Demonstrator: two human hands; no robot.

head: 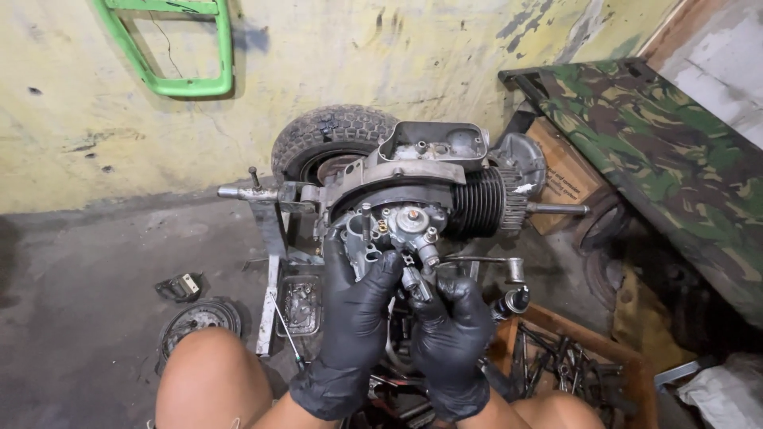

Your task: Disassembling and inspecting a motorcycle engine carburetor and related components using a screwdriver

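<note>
Engine (429, 187) on metal stand (274, 262), long side running left to right, ribbed black end pointing right. Wall close behind, wooden crate (592, 349) of tools tight at right; bare floor (87, 270) open at left. Left hand (358, 318), black rubber glove, grip closed on small shiny metal part (397, 230) at engine front. Right hand (449, 334) grip pinches small metal piece (415, 282) just under it.

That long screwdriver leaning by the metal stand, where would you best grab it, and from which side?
Probably by the dark handle at the low end of the screwdriver, coming from the left, over the bare floor. The thin shaft slants up against the stand, and the left hand crowds its right side.
</note>
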